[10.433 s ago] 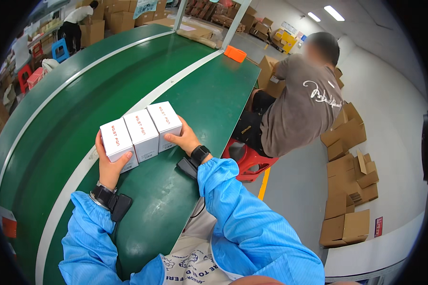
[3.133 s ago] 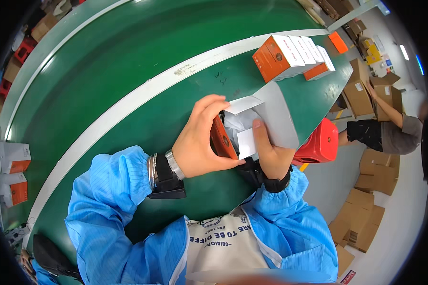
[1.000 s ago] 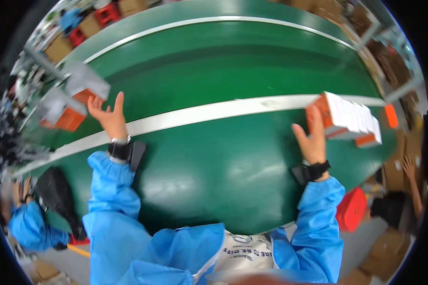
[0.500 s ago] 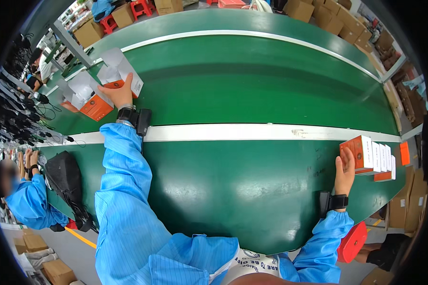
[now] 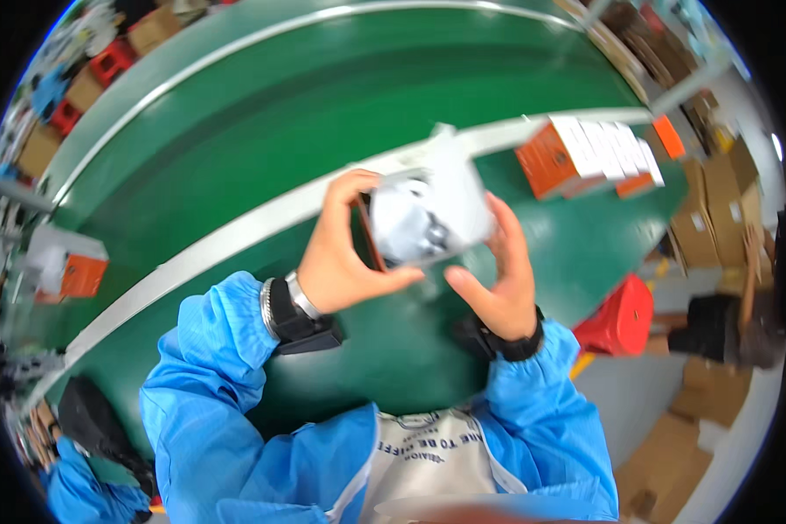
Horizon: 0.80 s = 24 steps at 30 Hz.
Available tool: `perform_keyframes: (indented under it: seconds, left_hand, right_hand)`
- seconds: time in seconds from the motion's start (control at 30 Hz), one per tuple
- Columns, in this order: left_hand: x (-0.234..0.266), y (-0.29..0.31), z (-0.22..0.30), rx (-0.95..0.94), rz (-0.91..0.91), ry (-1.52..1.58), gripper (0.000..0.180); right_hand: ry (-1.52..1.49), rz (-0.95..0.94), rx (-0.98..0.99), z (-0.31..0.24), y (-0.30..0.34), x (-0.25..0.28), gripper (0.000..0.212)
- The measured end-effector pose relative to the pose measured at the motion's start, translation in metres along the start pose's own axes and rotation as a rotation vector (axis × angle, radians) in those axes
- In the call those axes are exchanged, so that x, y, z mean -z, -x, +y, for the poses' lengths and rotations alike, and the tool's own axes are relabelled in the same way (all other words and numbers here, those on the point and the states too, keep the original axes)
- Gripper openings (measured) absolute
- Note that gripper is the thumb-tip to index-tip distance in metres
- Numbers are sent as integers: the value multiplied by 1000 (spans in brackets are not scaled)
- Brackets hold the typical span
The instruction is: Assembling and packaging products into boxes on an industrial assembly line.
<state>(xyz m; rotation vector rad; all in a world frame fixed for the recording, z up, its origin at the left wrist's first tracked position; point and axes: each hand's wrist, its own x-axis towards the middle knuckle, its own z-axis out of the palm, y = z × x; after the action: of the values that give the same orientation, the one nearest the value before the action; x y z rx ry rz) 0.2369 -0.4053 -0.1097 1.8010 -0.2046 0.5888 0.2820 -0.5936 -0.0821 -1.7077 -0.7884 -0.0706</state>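
Note:
Before my chest I hold an open white and orange carton box (image 5: 465, 185) with its lid flap raised. A bundle in clear plastic wrap (image 5: 402, 223) fills it; the item inside is too blurred to name. My left hand (image 5: 336, 253) grips the box's left side, fingers behind and thumb along the near edge. At the right side my right hand (image 5: 506, 279) has its fingers against the box, the thumb near its lower corner.
Several orange and white boxes (image 5: 546, 162) stand in a row on the green table (image 5: 236, 113) at right. Another open box (image 5: 83, 275) sits far left. A white strip (image 5: 236, 229) crosses the table. A red stool (image 5: 620, 319) and a person's leg (image 5: 712, 336) are beyond the right edge.
My left hand has brought one open box from the far left to the middle. My right hand has left the row of boxes and come to it. The view has turned rightward.

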Motion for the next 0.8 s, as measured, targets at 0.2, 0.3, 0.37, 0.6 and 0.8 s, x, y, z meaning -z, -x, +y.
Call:
perform_keyframes:
  seconds: [0.2, 0.3, 0.37, 0.6, 0.8]
  left_hand:
    - [-58, 7, 30, -72, -307, -140, 85]
    - [-65, 8, 28, -47, -365, -137, 87]
    - [-65, 10, 24, -26, -373, -72, 87]
    - [-64, 22, 20, 68, -285, 145, 86]
    - [-60, 19, 24, -12, -260, 105, 84]
  right_hand:
    - [6, 153, -207, -2, 19, 38, 55]
    - [310, -16, 127, 0, 30, 47, 51]
    - [390, 5, 121, -21, 33, 36, 46]
    - [529, 3, 84, -36, 36, 25, 38]
    - [519, 57, 131, -26, 41, 20, 33]
